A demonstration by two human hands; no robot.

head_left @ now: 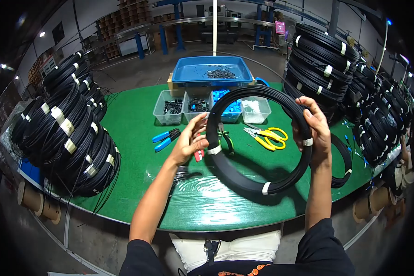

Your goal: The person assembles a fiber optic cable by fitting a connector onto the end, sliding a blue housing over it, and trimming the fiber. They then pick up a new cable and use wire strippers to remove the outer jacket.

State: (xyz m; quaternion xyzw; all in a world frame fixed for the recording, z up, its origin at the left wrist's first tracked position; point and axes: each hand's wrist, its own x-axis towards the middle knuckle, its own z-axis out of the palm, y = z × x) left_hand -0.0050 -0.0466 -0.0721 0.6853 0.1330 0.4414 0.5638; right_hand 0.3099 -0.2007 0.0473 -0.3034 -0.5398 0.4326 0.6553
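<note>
Stacks of black cable coils (69, 133) stand leftmost. Your left hand (188, 143) is half-open at the left rim of the white-taped black cable coil (234, 175), raised above the green tabletop (138, 156); your right hand (318, 126) grips its right side. You seem mid-handling; moving it calls for steady support at both sides.

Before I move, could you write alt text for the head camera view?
Left hand and right hand hold a taped black coil over a green table. A yellow-handled tool and a blue-handled tool lie there, before four small bins and a blue tray; stacks of black coils stand at left and right.
</note>
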